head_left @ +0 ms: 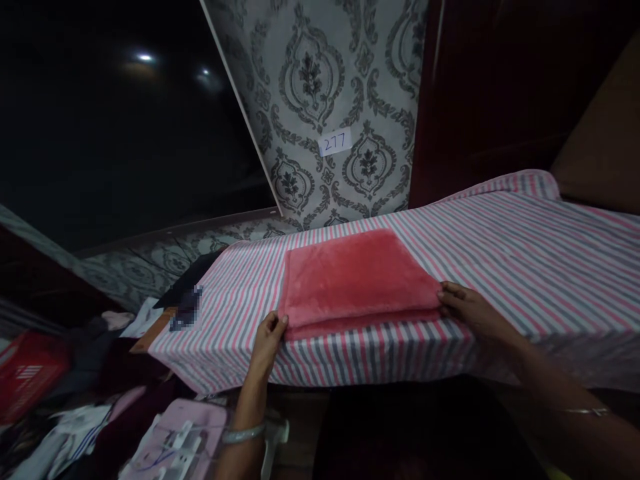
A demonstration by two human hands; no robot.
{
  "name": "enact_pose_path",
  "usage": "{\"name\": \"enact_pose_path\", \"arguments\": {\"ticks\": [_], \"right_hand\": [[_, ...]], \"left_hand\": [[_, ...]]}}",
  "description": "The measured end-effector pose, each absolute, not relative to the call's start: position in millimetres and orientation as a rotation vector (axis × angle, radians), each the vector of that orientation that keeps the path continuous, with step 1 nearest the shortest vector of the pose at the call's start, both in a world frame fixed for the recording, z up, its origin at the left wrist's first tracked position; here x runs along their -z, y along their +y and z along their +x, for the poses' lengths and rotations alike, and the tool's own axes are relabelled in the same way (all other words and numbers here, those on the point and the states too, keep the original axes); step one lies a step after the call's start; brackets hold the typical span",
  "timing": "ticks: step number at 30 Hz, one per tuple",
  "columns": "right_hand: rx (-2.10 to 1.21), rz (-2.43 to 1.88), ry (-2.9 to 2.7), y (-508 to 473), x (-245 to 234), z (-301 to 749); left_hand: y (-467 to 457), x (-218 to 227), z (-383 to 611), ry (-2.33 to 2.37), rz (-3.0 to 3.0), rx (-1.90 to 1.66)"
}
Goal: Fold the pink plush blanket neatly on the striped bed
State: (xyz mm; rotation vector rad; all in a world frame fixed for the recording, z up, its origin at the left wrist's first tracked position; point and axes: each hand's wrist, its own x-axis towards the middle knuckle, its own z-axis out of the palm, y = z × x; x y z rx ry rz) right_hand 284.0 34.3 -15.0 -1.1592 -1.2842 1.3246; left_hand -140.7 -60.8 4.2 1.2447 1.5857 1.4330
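A plush coral-red blanket (350,277) lies folded into a rough rectangle on a striped cloth (230,293) of pink, grey and white. At its near left corner, my left hand (270,333) pinches the edge between thumb and fingers. My right hand (463,303) grips the near right corner, its fingertips closed on the fabric. Along the near side the folded layers show, the lower one sticking out a little below the upper. The underside of the blanket is hidden.
Patterned wallpaper (345,80) bearing a paper labelled 277 (335,142) rises behind. A large dark screen (125,120) stands at the left. Below it are piled clothes (80,427), a red box (33,377) and a pink case (200,417). Brown panels border the right.
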Motion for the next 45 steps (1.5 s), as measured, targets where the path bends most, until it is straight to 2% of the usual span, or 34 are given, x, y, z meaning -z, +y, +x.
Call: {"name": "enact_pose_path", "arguments": {"ticks": [10,16,18,21,23,27,31,39,45], "right_hand": [[-1.226,-1.213,-1.296,32.4,4.9,272.2],[-1.271,-1.227,-1.344,36.7,13.6,285.8],[-1.138,-1.261,-1.349,43.9,13.5,293.7],[-0.705,-1.317,-1.403,63.2,2.3,288.5],[-0.466,-1.293,-1.556,80.1,-13.8,265.3],[-0.254,-1.251,-2.075,115.2,-54.8,185.6],[-0.125,-1.429,-2.352,144.4,-75.0,128.8],[0.025,-1.555,-2.349,175.3,-9.6,132.5],[0.038,-1.522,-2.336,178.2,-1.3,133.6]], "left_hand": [[-60.3,1.7,-148.3,1.781,1.455,-1.396],[-58.9,-7.1,-162.5,1.786,1.34,-1.281],[-56.0,-17.9,-163.7,1.847,1.341,-1.398],[-39.8,-37.3,-148.3,1.932,1.541,-1.592],[-17.7,-49.1,-123.8,1.898,1.783,-1.465],[49.1,-68.9,-65.3,1.848,2.134,-0.748],[111.2,-76.8,-42.3,1.914,2.172,-0.601],[132.1,-24.0,-54.3,2.125,2.227,-0.471],[134.4,-17.2,-54.2,2.198,2.266,-0.337]]}}
